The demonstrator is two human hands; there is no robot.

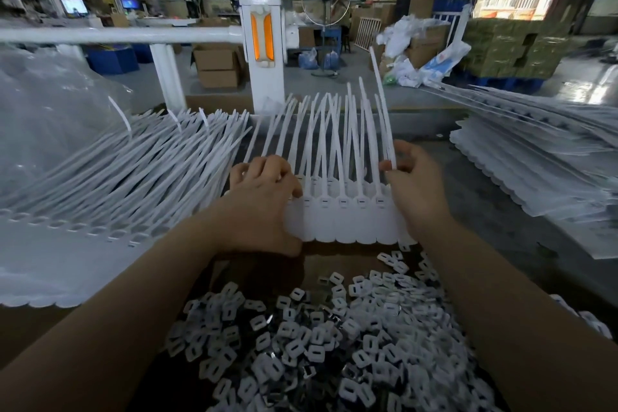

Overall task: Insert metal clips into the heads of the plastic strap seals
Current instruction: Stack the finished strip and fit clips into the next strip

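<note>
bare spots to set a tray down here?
Grey table between right hand and right-side seal stack; brown patch beside the clip pile, under the left forearm. Crowded: left seal stack, held seal strip.

Both hands sat on the row of joined strap seals (347, 221) at the table's middle. A spread of seals (110, 184) blocked the left side, and stacked seal sheets (535, 164) blocked the right edge. The clip pile (321, 338) filled the near edge. A strip of bare table (475, 211) stayed open right of the row.
</note>
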